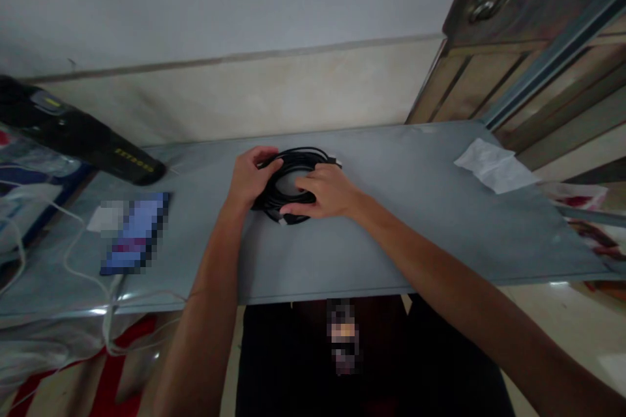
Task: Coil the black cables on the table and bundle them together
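A coil of black cable (pixel 278 199) lies on the grey tabletop (pixel 313 260), with a plug end (pixel 334 161) showing at its upper right and a lighter connector tip (pixel 283 221) at its lower edge. My left hand (pixel 252 176) grips the coil's left side, thumb on top of the loops and fingers round the outer edge. From the right, my right hand (pixel 327 190) holds the opposite side. Its fingers curl over the loops into the open middle, and its thumb lies along the lower strands. Part of the coil's right side is hidden beneath that hand.
To the left lie a phone (pixel 137 234) with a blurred screen and white cables (pixel 78 267). A black cylindrical device (pixel 92 140) leans in from the far left. A crumpled white paper (pixel 496 166) rests at the right. The wall (pixel 268 94) stands behind the table.
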Motion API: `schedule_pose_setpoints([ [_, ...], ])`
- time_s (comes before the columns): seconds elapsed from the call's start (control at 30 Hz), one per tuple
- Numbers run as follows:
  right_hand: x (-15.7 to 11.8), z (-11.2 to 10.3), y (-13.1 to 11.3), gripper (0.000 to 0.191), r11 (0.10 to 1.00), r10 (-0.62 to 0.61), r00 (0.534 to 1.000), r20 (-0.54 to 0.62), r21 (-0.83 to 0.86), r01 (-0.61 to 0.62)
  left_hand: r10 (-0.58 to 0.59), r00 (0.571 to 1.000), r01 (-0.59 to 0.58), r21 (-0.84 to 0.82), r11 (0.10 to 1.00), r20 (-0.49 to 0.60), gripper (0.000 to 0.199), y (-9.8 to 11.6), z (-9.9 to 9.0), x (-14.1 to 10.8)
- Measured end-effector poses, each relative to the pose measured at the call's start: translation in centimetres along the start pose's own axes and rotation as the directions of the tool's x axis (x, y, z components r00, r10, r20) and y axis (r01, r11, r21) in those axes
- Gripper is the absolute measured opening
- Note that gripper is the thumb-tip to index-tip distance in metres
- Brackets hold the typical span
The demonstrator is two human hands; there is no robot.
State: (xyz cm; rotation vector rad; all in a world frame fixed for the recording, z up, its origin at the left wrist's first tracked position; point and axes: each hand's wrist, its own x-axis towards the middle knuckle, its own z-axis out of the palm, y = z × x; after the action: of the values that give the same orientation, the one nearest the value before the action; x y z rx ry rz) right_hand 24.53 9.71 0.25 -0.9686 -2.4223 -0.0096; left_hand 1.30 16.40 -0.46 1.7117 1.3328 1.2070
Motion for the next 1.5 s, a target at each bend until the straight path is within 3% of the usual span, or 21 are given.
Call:
schedule_pose_setpoints([
  [0.3,-0.2,0.0,0.3,0.077,0.990,0.058,0.998,-0.010,0.129,-0.056,-0.055,0.998,0.056,-0.100,0.993,0.008,0.044,1.0,-0.4,-1.7],
  [0.47,-0.1,0.0,0.2,0.060,0.952,0.111,0.987,-0.114,0.298,-0.072,-0.032,0.998,0.036,-0.105,0.994,0.048,0.036,1.3,-0.3,-1.9],
  [0.63,0.4,-0.1,1.4,0.037,0.922,0.276,0.906,-0.320,0.354,-0.156,-0.050,0.997,0.057,-0.121,0.991,0.065,0.036,1.5,-0.5,-1.9],
  [0.73,0.4,0.3,3.3,0.030,0.886,0.384,0.851,-0.358,0.402,-0.231,-0.052,0.997,0.058,-0.108,0.992,0.062,0.036,1.5,-0.5,-1.8],
  [0.8,0.3,0.7,4.6,0.023,0.852,0.440,0.835,-0.330,0.448,-0.272,-0.052,0.996,0.060,-0.113,0.992,0.070,0.039,1.7,-0.4,-1.9],
  [0.9,-0.1,1.0,5.8,0.026,0.829,0.453,0.863,-0.226,0.464,-0.314,-0.051,0.989,0.067,-0.117,0.991,0.135,0.044,2.3,-0.2,-2.2],
  [1.07,-0.9,0.2,6.5,0.048,0.894,0.316,0.948,-0.046,0.347,-0.282,-0.042,0.966,0.082,-0.149,0.985,0.254,0.047,3.4,-0.2,-2.7],
  [1.2,-1.2,-0.4,7.3,0.052,0.924,0.269,0.962,0.043,0.269,-0.271,-0.051,0.952,0.103,-0.158,0.982,0.302,0.051,3.9,-0.1,-3.0],
  [1.37,-1.2,-1.0,8.1,0.037,0.954,0.171,0.972,0.161,0.219,-0.204,-0.026,0.973,0.054,-0.119,0.991,0.229,0.053,3.9,0.3,-3.2],
  [1.5,-2.0,-2.3,8.5,0.037,0.961,0.101,0.976,0.193,0.236,-0.146,0.015,0.995,-0.004,-0.108,0.994,0.103,0.049,3.2,0.2,-2.8],
])
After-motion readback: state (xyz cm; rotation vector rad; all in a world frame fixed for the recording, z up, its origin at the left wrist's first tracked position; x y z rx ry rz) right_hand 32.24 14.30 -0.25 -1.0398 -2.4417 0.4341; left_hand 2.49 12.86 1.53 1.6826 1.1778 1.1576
